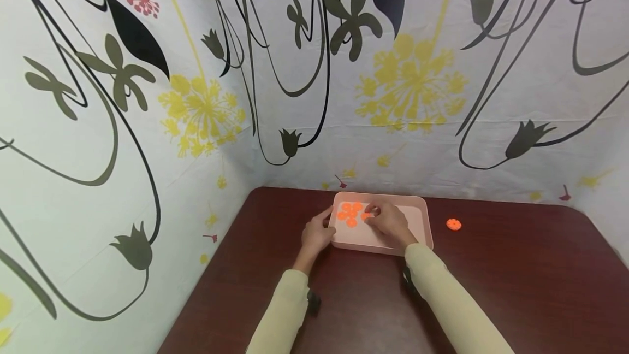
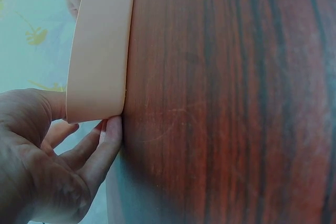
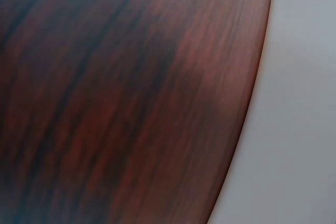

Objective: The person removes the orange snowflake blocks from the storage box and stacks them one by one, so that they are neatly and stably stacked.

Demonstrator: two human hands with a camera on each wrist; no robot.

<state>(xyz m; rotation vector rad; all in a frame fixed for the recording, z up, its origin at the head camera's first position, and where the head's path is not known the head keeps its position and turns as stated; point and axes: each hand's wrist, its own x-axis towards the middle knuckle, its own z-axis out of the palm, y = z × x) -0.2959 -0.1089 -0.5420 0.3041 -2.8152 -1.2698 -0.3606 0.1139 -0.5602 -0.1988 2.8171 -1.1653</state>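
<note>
A shallow pink tray [image 1: 415,216] stands near the table's back edge, with several orange flower-shaped discs [image 1: 351,212] grouped at its left end. My left hand [image 1: 316,232] grips the tray's left end; in the left wrist view the thumb lies at the rim and a fingertip [image 2: 113,128] touches the lower corner. Inside the tray, my right hand [image 1: 390,219] pinches an orange disc [image 1: 366,216] with thumb and forefinger, just right of the group. The right wrist view shows no hand.
Another orange disc [image 1: 454,224] lies on the dark red-brown table [image 1: 516,266], right of the tray. Patterned cloth [image 1: 417,163] hangs behind the table and along its left side. A pale surface [image 3: 294,103] borders the wood in the right wrist view.
</note>
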